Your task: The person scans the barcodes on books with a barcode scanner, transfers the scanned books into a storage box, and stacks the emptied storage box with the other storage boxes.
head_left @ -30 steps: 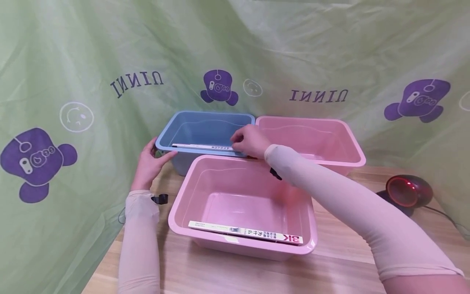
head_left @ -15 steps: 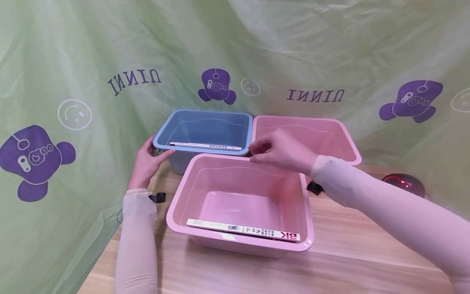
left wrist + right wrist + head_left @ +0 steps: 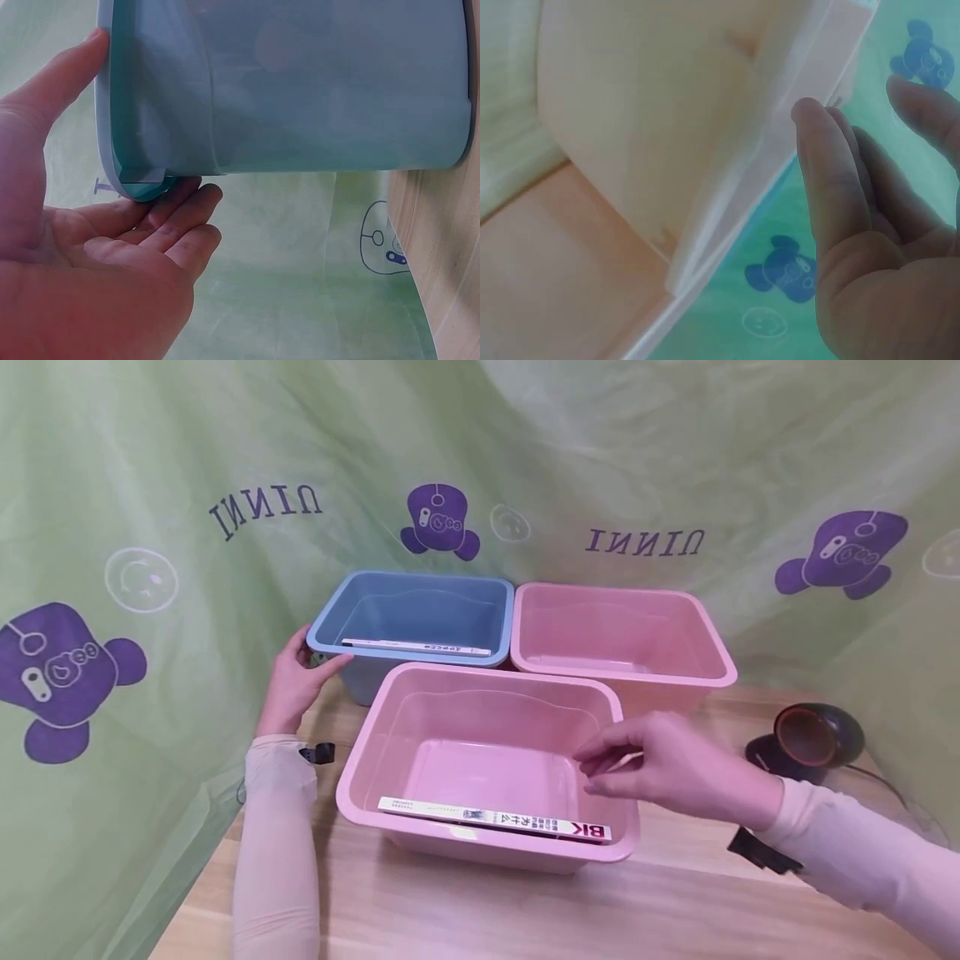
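Note:
In the head view my left hand (image 3: 287, 688) holds the front left corner of the blue bin (image 3: 360, 674). Its thumb lies on the front rim (image 3: 104, 82), with the fingers round the side under the lip. A thin white-spined book (image 3: 416, 647) lies along the blue bin's front wall. My right hand (image 3: 660, 768), holding nothing, hovers over the right side of the near pink bin (image 3: 480, 854), thumb apart from the fingers (image 3: 832, 172). Along that bin's front wall is another book (image 3: 495, 819), its spine facing up.
A second pink bin (image 3: 622, 675) stands at the back right, beside the blue one. At the right of the wooden table (image 3: 420, 910) is a dark round device (image 3: 817, 739) with a cable. A green curtain (image 3: 570, 435) with purple figures hangs behind.
My right hand has moved away from the book in the blue bin, to the right and toward me, over the near pink bin. My left hand stays at the blue bin's corner.

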The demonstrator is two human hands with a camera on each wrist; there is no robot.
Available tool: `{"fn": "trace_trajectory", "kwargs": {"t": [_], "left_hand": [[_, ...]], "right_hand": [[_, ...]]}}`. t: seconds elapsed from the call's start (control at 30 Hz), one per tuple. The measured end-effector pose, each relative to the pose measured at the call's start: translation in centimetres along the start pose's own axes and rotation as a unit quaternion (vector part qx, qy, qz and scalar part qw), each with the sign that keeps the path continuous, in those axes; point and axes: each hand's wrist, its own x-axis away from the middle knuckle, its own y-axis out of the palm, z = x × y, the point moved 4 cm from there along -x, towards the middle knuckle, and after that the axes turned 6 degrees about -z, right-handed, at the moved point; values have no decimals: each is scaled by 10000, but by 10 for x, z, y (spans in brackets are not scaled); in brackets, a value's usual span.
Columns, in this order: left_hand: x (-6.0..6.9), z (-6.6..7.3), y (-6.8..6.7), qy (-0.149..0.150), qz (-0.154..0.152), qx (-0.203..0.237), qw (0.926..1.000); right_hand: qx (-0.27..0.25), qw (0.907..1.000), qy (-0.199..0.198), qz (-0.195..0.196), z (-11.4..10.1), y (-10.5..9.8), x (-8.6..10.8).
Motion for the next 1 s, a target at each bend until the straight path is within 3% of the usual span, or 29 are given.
{"fn": "trace_trajectory", "kwargs": {"t": [0.17, 0.37, 0.73, 1.0], "left_hand": [[0, 1, -2, -53, -21, -86, 9999], [2, 1, -3, -120, -27, -130, 9998], [-1, 0, 0, -150, -73, -191, 9997], [0, 1, 0, -179, -77, -166, 9997]], "right_hand": [[76, 9996, -274, -93, -1, 10, 17], [54, 9981, -586, -156, -5, 26, 24], [49, 9976, -597, -349, -6, 41, 13], [277, 9941, -971, -407, -9, 44, 3]]}}
